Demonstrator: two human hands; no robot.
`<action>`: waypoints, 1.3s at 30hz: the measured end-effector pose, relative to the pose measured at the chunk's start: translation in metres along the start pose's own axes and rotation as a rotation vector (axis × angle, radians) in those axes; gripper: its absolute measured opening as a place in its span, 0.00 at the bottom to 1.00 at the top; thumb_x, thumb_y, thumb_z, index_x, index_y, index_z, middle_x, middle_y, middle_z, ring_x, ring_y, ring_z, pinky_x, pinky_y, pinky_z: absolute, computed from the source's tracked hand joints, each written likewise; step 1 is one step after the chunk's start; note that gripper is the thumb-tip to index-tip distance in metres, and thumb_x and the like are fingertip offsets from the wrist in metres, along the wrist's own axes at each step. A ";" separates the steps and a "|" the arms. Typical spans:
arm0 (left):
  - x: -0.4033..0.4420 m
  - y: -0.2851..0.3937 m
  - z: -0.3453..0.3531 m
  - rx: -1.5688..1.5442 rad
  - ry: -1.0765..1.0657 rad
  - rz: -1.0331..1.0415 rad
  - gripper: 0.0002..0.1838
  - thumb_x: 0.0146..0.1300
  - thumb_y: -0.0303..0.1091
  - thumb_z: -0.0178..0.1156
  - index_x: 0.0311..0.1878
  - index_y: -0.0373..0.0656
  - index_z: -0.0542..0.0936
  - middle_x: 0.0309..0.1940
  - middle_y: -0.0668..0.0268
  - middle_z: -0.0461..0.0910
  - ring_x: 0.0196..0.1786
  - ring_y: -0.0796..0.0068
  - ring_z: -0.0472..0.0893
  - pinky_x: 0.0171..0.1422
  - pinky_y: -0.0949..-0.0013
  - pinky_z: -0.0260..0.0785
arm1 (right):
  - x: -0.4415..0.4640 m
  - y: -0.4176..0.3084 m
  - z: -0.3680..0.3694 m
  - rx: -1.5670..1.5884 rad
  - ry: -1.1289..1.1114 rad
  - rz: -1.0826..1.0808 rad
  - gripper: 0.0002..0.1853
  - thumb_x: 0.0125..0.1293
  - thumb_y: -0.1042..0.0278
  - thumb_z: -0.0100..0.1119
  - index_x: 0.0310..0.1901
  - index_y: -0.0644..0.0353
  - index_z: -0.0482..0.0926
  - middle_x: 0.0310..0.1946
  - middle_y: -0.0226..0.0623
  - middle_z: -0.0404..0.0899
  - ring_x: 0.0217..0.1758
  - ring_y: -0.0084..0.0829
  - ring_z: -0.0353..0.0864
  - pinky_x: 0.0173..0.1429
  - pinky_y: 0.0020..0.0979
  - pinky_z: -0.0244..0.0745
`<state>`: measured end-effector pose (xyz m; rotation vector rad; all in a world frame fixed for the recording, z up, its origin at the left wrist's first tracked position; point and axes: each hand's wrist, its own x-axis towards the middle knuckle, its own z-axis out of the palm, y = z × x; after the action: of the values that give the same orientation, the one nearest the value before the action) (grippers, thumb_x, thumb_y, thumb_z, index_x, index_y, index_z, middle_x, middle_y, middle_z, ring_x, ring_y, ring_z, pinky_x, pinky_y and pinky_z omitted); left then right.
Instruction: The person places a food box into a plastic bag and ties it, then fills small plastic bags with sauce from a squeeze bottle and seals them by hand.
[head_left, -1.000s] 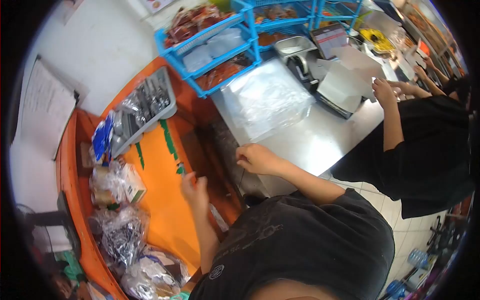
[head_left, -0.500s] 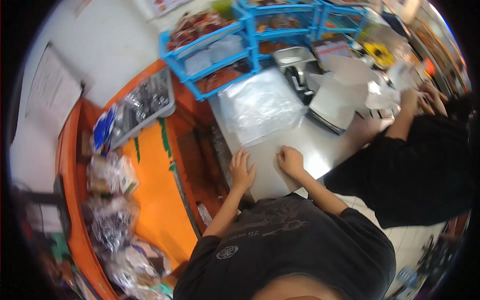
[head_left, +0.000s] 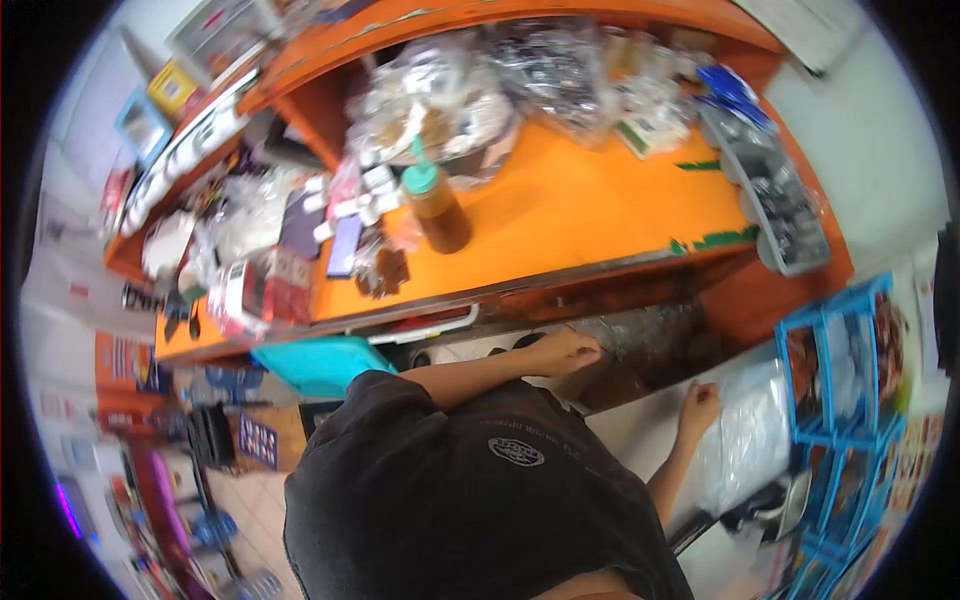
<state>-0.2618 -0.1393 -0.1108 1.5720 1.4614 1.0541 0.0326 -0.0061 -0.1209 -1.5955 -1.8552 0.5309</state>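
Note:
My left hand (head_left: 566, 352) is raised off the steel table, in front of the orange counter. Its fingers are loosely curled, with nothing visible in them. My right hand (head_left: 701, 405) rests at the edge of the steel table (head_left: 640, 425), its fingers curled in and no object showing. Right beside it lies a stack of clear plastic bags (head_left: 748, 430). A squeeze bottle (head_left: 440, 212) with a green cap and brown liquid stands upright on the orange counter (head_left: 570, 215), away from both hands.
Bagged goods (head_left: 430, 105) fill the back of the counter. A grey tray (head_left: 775, 205) of wrapped dark items sits at its right end. Blue stacked baskets (head_left: 838, 365) stand beyond the plastic bags. A turquoise panel (head_left: 325, 365) is below the counter's front edge.
My view has swung left toward the orange counter. My left hand has lifted off the steel table, and its fingers have curled. My right hand stays curled, now close beside the plastic bags.

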 end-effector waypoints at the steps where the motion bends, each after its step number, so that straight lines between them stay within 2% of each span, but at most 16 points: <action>1: -0.019 -0.015 -0.015 0.074 0.119 -0.037 0.11 0.64 0.38 0.55 0.37 0.39 0.80 0.32 0.54 0.80 0.38 0.53 0.79 0.43 0.57 0.70 | -0.002 -0.012 0.022 0.156 -0.086 -0.129 0.13 0.60 0.68 0.61 0.23 0.63 0.71 0.18 0.39 0.72 0.22 0.32 0.71 0.31 0.33 0.67; 4: -0.072 -0.031 -0.072 0.409 0.678 -0.071 0.13 0.64 0.39 0.56 0.34 0.37 0.80 0.29 0.52 0.79 0.39 0.52 0.77 0.46 0.58 0.67 | -0.010 -0.080 0.075 0.319 -0.468 -0.259 0.10 0.61 0.70 0.61 0.27 0.64 0.73 0.19 0.37 0.71 0.23 0.26 0.69 0.32 0.29 0.67; 5: -0.088 -0.035 -0.099 0.458 0.767 -0.203 0.12 0.64 0.38 0.56 0.33 0.37 0.80 0.29 0.53 0.78 0.39 0.52 0.76 0.48 0.58 0.66 | -0.015 -0.112 0.081 0.316 -0.546 -0.344 0.07 0.61 0.71 0.59 0.29 0.64 0.74 0.19 0.37 0.72 0.23 0.26 0.70 0.32 0.29 0.68; 6: -0.100 -0.056 -0.120 0.378 1.048 -0.248 0.11 0.63 0.35 0.57 0.32 0.36 0.79 0.29 0.53 0.78 0.37 0.53 0.75 0.46 0.57 0.65 | -0.019 -0.129 0.095 0.313 -0.640 -0.311 0.06 0.61 0.72 0.58 0.31 0.63 0.74 0.19 0.37 0.72 0.24 0.25 0.70 0.32 0.29 0.68; 8: -0.118 -0.078 -0.179 0.525 1.403 -0.236 0.09 0.62 0.32 0.57 0.31 0.35 0.77 0.27 0.55 0.76 0.35 0.55 0.72 0.43 0.56 0.64 | -0.023 -0.163 0.114 0.323 -0.732 -0.347 0.05 0.61 0.73 0.59 0.32 0.64 0.74 0.20 0.37 0.72 0.24 0.25 0.70 0.32 0.29 0.68; 9: -0.127 -0.077 -0.209 0.423 1.344 -0.474 0.08 0.62 0.31 0.58 0.31 0.36 0.77 0.27 0.55 0.75 0.36 0.55 0.72 0.44 0.56 0.63 | -0.024 -0.181 0.123 0.324 -0.777 -0.360 0.05 0.61 0.73 0.59 0.33 0.64 0.74 0.20 0.37 0.72 0.24 0.24 0.70 0.32 0.29 0.68; 13: -0.125 -0.124 -0.274 0.755 1.202 -0.317 0.05 0.57 0.30 0.60 0.34 0.40 0.80 0.33 0.56 0.78 0.38 0.54 0.74 0.45 0.56 0.65 | -0.024 -0.237 0.151 0.318 -0.836 -0.372 0.05 0.61 0.74 0.60 0.34 0.64 0.73 0.21 0.36 0.72 0.26 0.22 0.71 0.34 0.26 0.68; 16: -0.111 -0.143 -0.291 0.735 0.980 -0.495 0.08 0.53 0.32 0.62 0.37 0.43 0.81 0.37 0.59 0.79 0.45 0.56 0.74 0.49 0.56 0.66 | -0.026 -0.269 0.183 0.389 -0.800 -0.424 0.04 0.63 0.77 0.58 0.35 0.63 0.72 0.24 0.25 0.69 0.27 0.15 0.66 0.32 0.20 0.65; 18: -0.101 -0.145 -0.294 0.733 0.987 -0.516 0.10 0.53 0.33 0.63 0.39 0.44 0.81 0.38 0.62 0.79 0.47 0.57 0.74 0.51 0.56 0.65 | -0.031 -0.296 0.206 0.459 -0.819 -0.406 0.05 0.63 0.77 0.59 0.37 0.64 0.72 0.27 0.26 0.70 0.29 0.16 0.68 0.34 0.20 0.66; 21: -0.085 -0.168 -0.302 0.803 1.022 -0.270 0.12 0.53 0.33 0.63 0.42 0.43 0.81 0.38 0.62 0.79 0.46 0.57 0.74 0.52 0.57 0.64 | -0.030 -0.324 0.239 0.422 -0.817 -0.458 0.10 0.61 0.76 0.62 0.41 0.64 0.72 0.33 0.31 0.72 0.33 0.20 0.72 0.38 0.22 0.69; 25: -0.073 -0.177 -0.323 0.867 0.578 -0.501 0.09 0.51 0.31 0.64 0.36 0.42 0.85 0.37 0.63 0.82 0.48 0.58 0.75 0.52 0.58 0.68 | -0.041 -0.361 0.257 0.403 -0.760 -0.505 0.26 0.54 0.69 0.71 0.52 0.65 0.69 0.45 0.41 0.73 0.44 0.30 0.75 0.44 0.30 0.73; 28: -0.085 -0.167 -0.333 0.581 0.958 -0.267 0.05 0.54 0.31 0.64 0.31 0.41 0.86 0.34 0.62 0.84 0.43 0.65 0.79 0.46 0.64 0.70 | -0.042 -0.378 0.267 0.374 -0.626 -0.676 0.41 0.47 0.64 0.76 0.60 0.65 0.63 0.54 0.46 0.68 0.56 0.37 0.71 0.55 0.37 0.71; 31: -0.094 -0.154 -0.328 -0.151 1.225 -0.256 0.06 0.60 0.30 0.62 0.31 0.39 0.85 0.31 0.61 0.85 0.36 0.73 0.79 0.44 0.69 0.69 | -0.052 -0.403 0.283 0.618 -0.627 -0.670 0.48 0.43 0.62 0.79 0.63 0.65 0.58 0.57 0.49 0.66 0.61 0.43 0.69 0.63 0.40 0.66; 32: -0.099 -0.151 -0.325 -0.126 1.262 -0.245 0.12 0.67 0.33 0.56 0.31 0.37 0.82 0.30 0.65 0.83 0.35 0.79 0.76 0.41 0.73 0.67 | -0.053 -0.410 0.288 0.746 -0.649 -0.630 0.50 0.42 0.62 0.79 0.64 0.65 0.57 0.57 0.49 0.66 0.62 0.44 0.68 0.65 0.41 0.64; 35: -0.119 -0.150 -0.318 -0.493 1.287 -0.300 0.13 0.70 0.36 0.51 0.34 0.38 0.79 0.26 0.69 0.78 0.32 0.80 0.73 0.37 0.73 0.66 | -0.047 -0.399 0.321 0.731 -0.598 -0.658 0.47 0.40 0.63 0.79 0.62 0.66 0.61 0.57 0.48 0.67 0.61 0.42 0.70 0.63 0.41 0.66; 39: -0.123 -0.106 -0.289 -0.987 1.231 -0.370 0.07 0.69 0.35 0.47 0.36 0.46 0.71 0.28 0.71 0.73 0.30 0.80 0.71 0.36 0.73 0.64 | -0.040 -0.395 0.306 0.675 -0.622 -0.624 0.43 0.40 0.65 0.79 0.58 0.66 0.64 0.55 0.47 0.69 0.59 0.41 0.71 0.61 0.40 0.67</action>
<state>-0.5714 -0.2577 -0.1043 -0.1608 1.3801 2.1736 -0.4609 -0.0899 -0.0878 -0.3846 -2.1248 1.2728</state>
